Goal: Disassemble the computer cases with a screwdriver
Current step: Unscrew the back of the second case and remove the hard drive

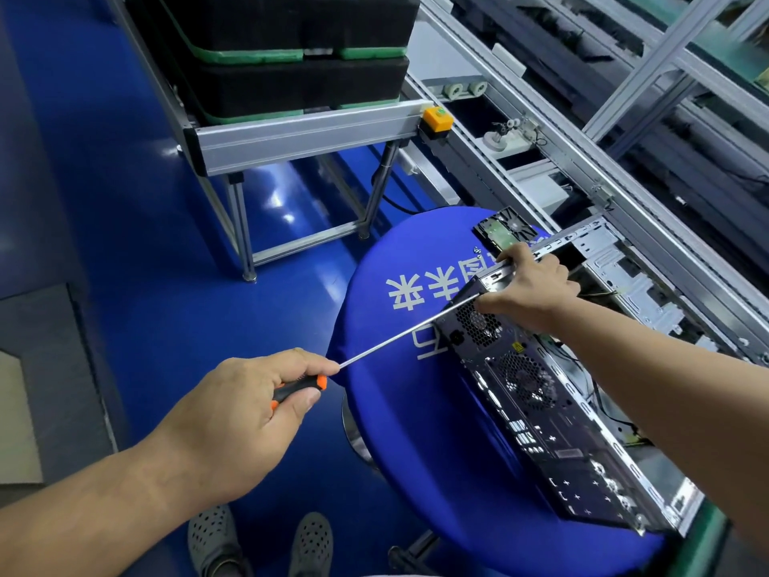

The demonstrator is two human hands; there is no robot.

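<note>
Shoes (258, 543) sit at the very bottom edge, grey perforated clogs on the blue floor (125, 202). Just above them the left hand (245, 406) is wrapped around the black-and-orange handle of a long screwdriver (399, 333), thumb lying along the grip. The thin steel shaft runs diagonally up and to the right, tip landing at the upper corner of the computer case (553, 414), right by the right hand (528, 287).

The case itself is a slim desktop tower lying on its side on a round stool with a blue cover (383, 431) with white characters printed on it. Rear panel faces the camera: dark perforated metal, two round fan grilles, a power socket, a yellow sticker, rows of ports and slot cutouts. Its long axis goes from lower right of the frame up toward the centre. The side looks open, with wires and bare silver chassis showing behind the forearm.

The right hand grips the top far corner of the case, fingers curled over the metal edge.

Further back on the cover sits a loose drive (509, 231) with a few small screws (478, 251) beside it.

Upper left, a metal-framed cart (308, 137) holds stacked black trays with green rims (291, 56); can't tell what's in them. A conveyor line (582, 160) runs along the right.
</note>
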